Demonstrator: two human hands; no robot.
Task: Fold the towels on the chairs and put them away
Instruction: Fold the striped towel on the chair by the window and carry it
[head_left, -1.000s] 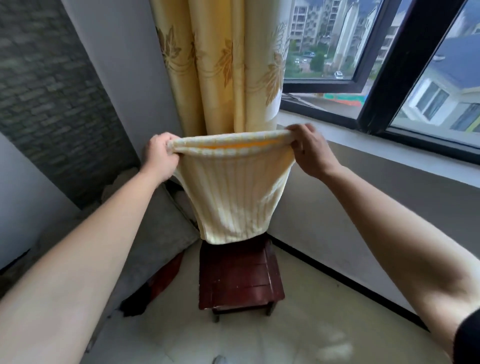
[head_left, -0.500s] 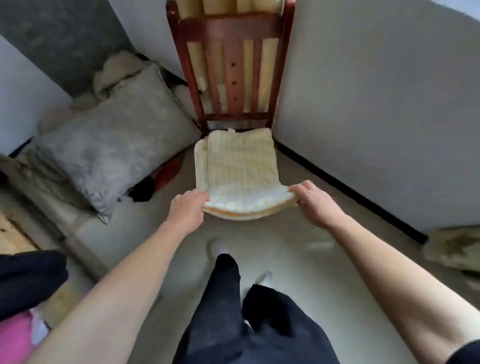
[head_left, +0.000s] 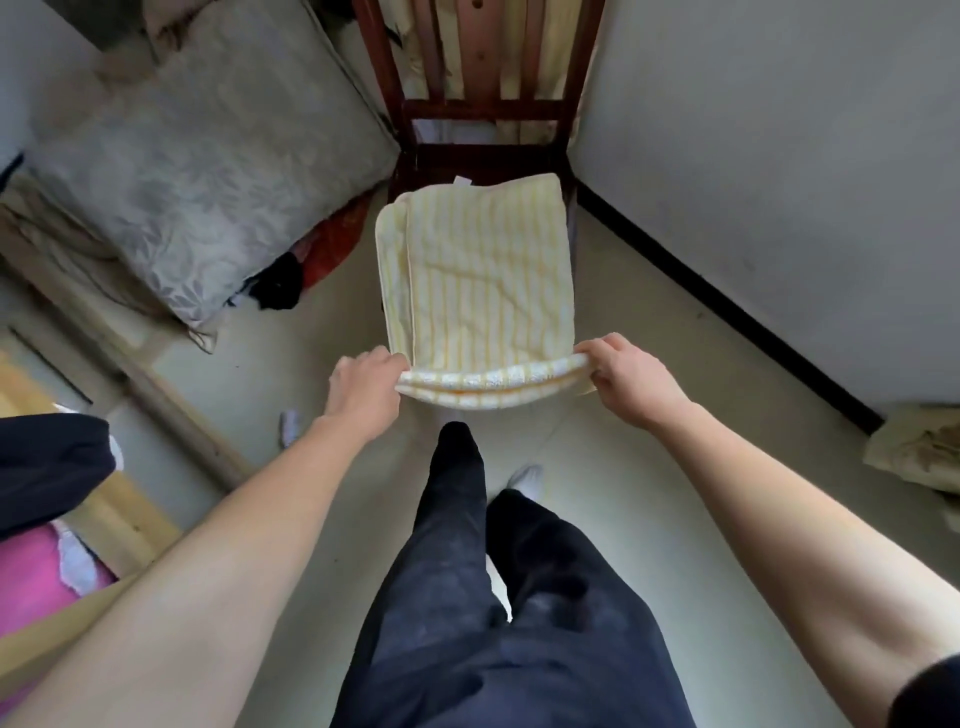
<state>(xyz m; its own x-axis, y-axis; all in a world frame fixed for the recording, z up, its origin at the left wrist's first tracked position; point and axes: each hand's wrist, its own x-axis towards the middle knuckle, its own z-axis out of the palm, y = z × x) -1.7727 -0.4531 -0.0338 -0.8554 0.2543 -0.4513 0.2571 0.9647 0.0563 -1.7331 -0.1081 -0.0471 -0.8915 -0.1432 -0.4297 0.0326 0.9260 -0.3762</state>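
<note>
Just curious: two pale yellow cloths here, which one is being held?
The striped towel on the chair: the left hand and right hand grip its near edge. The other cloth lies crumpled on the floor, untouched.

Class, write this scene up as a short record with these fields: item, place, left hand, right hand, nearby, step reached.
item: towel, yellow-striped, folded in layers
place: lying on the seat of the chair
left hand: fingers grip the towel's near left corner
right hand: fingers grip the near right corner
nearby: grey pillow on the floor, left of the chair
step reached: towel folded, not yet put away
</note>
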